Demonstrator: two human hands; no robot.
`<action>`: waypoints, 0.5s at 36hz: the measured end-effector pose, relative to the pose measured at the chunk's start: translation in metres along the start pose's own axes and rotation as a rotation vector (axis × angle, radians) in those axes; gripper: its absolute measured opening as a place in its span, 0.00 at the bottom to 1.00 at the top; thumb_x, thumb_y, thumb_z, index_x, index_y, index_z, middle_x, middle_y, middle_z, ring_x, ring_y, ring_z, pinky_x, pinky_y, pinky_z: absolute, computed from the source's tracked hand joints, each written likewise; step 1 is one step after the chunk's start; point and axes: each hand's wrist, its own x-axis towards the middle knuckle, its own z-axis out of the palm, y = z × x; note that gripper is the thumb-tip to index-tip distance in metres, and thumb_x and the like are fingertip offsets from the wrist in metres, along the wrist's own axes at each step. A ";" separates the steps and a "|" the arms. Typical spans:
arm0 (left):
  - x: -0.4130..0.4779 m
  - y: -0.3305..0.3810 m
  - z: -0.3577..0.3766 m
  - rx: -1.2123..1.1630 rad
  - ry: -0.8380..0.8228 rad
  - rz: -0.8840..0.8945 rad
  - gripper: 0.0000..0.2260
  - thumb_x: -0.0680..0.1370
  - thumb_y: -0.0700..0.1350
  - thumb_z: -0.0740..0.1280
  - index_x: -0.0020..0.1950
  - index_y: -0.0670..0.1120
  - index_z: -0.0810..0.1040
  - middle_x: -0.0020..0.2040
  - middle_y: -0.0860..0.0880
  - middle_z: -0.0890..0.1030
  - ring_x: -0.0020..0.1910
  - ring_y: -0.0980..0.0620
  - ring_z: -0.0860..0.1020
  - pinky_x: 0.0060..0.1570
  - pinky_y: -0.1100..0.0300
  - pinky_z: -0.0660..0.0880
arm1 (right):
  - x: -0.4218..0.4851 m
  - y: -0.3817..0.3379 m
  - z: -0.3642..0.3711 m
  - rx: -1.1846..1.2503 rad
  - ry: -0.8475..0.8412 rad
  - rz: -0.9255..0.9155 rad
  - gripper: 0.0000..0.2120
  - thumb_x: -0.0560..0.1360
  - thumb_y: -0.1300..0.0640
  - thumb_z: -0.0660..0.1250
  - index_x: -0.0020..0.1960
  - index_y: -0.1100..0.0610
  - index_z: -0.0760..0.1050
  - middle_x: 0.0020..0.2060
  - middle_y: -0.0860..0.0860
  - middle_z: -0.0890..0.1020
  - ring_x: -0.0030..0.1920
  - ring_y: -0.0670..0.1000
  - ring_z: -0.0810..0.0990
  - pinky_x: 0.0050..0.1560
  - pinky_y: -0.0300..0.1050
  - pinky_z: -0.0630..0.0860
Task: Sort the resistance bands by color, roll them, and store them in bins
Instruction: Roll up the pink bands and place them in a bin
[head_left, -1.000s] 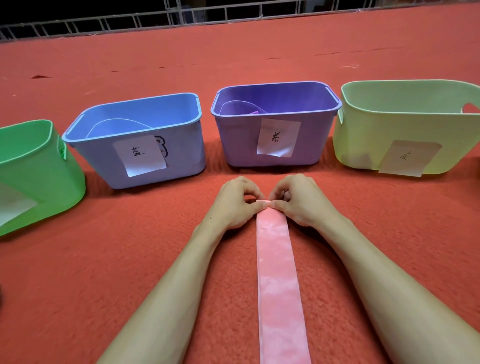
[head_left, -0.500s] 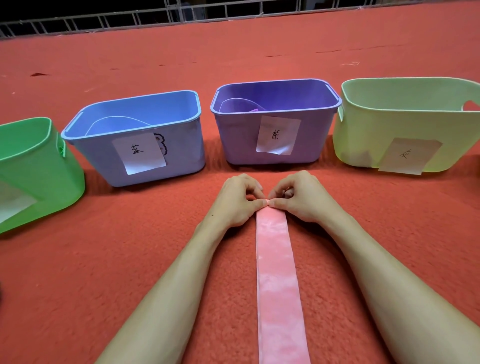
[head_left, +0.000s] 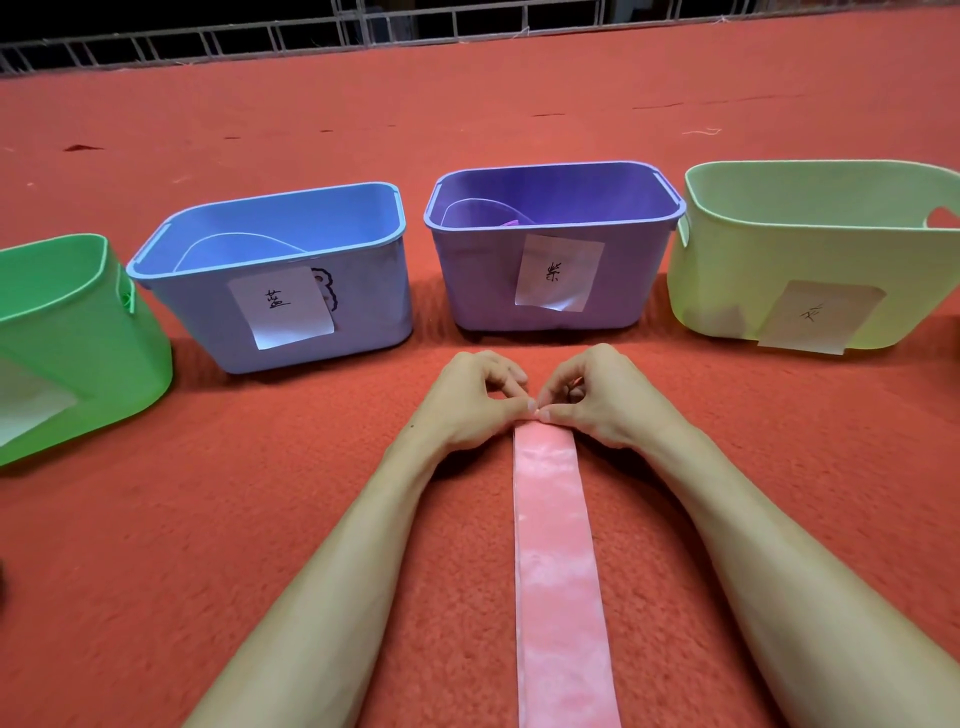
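- Pink band (head_left: 556, 545) lies flat on the red carpet (head_left: 208, 519), from just in front of the purple bin (head_left: 478, 291) back toward the person. Laid straight, probably so it rolls evenly.
- Left hand (head_left: 467, 405) and right hand (head_left: 608, 400): each grip pinches the band's end nearest the purple bin, fingertips meeting. Looks like the first tight turn is starting.
- Roll not yet formed.

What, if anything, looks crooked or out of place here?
The paper label on the blue bin sits crooked, with a dark scalloped mark showing behind its right edge. The tan label on the yellow-green bin is tilted too. Nothing looks spilled or damaged.
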 end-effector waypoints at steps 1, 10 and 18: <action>0.000 0.000 0.000 0.018 0.012 0.006 0.04 0.70 0.40 0.75 0.38 0.49 0.85 0.49 0.53 0.79 0.45 0.63 0.76 0.43 0.78 0.64 | 0.000 0.000 0.000 0.006 -0.003 -0.003 0.05 0.68 0.58 0.76 0.36 0.50 0.83 0.32 0.47 0.83 0.31 0.42 0.75 0.35 0.35 0.70; 0.001 0.002 -0.001 0.132 -0.008 0.014 0.08 0.70 0.45 0.76 0.33 0.55 0.82 0.48 0.56 0.77 0.55 0.51 0.77 0.58 0.55 0.71 | 0.001 0.004 -0.002 0.052 -0.015 0.013 0.03 0.67 0.56 0.77 0.37 0.50 0.83 0.30 0.47 0.82 0.29 0.40 0.73 0.34 0.34 0.69; 0.000 0.001 0.000 0.143 -0.031 0.035 0.15 0.69 0.47 0.77 0.27 0.61 0.77 0.45 0.63 0.76 0.56 0.48 0.75 0.62 0.45 0.71 | 0.003 0.009 -0.004 0.085 -0.030 0.038 0.01 0.69 0.53 0.75 0.39 0.50 0.85 0.22 0.39 0.77 0.25 0.38 0.71 0.31 0.33 0.65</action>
